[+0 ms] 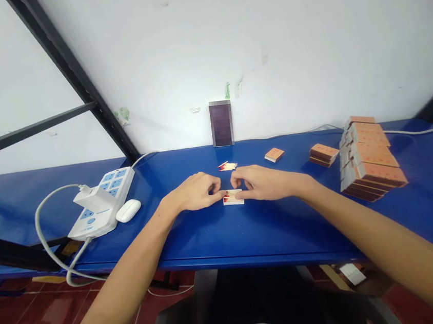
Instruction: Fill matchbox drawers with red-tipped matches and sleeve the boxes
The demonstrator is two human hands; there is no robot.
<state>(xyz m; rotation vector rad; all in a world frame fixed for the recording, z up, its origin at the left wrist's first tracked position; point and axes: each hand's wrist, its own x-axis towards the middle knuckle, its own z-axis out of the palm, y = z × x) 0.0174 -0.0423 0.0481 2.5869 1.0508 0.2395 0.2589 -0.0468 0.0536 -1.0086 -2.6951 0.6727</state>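
Observation:
A small white matchbox tray (pixel 233 203) lies on the blue table in front of me, holding several red-tipped matches (pixel 229 196). At its left end is my left hand (pixel 199 190), fingers curled and the thumb tip touching the tray and match heads. My right hand (pixel 263 182) is at the other end, its fingers also bent and its thumb lying over the match sticks. Just behind the tray a small loose pile of matches (pixel 228 166) rests on the table. The curled fingertips of both hands are partly hidden.
A single orange matchbox (pixel 274 154), a short stack of matchboxes (pixel 323 154) and a large stack of matchboxes (pixel 371 158) stand to the right. On the left are a white power strip (pixel 103 205) with a cable and a white earbud case (pixel 128 210). A dark pixelated object (pixel 222 124) leans on the wall.

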